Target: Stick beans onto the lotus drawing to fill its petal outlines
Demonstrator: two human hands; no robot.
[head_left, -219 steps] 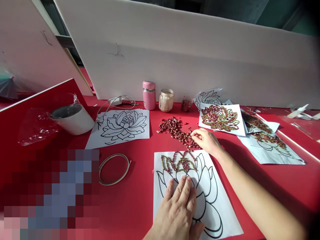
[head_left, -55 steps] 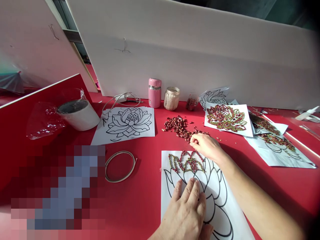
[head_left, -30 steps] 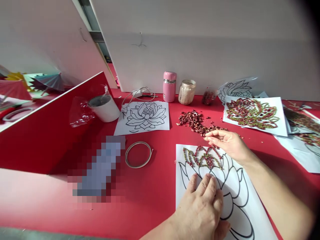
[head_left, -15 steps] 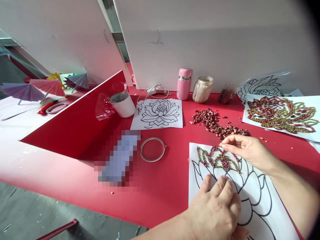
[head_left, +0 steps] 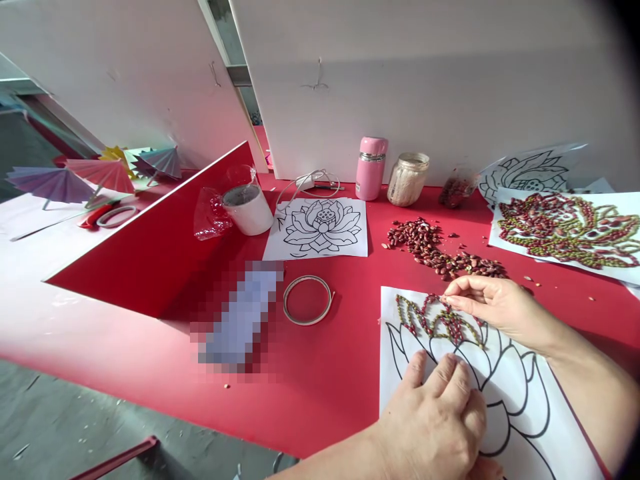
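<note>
A lotus outline sheet [head_left: 515, 407] lies on the red table [head_left: 330, 373] in front of me; its top petals are filled with red and green beans. My left hand [head_left: 440, 427] lies flat on the sheet's lower part, fingers stretched out, pressing the paper. My right hand [head_left: 493, 307] hovers at the top edge of the beaded petals, thumb and fingers pinched together on a small bean. A pile of red beans [head_left: 437, 250] spreads just behind that hand.
A blank lotus sheet [head_left: 320, 228], a wire ring [head_left: 307, 300], a tape roll [head_left: 247, 208], a pink flask [head_left: 371, 168] and a glass jar [head_left: 408, 179] stand further back. Finished bean pictures [head_left: 567, 230] lie right. Paper umbrellas [head_left: 100, 173] sit left, beyond a red divider [head_left: 150, 247].
My right hand left the bean pile and came down to the beaded petals. The view swung left, showing the table's edge and the floor. My left hand stayed on the sheet.
</note>
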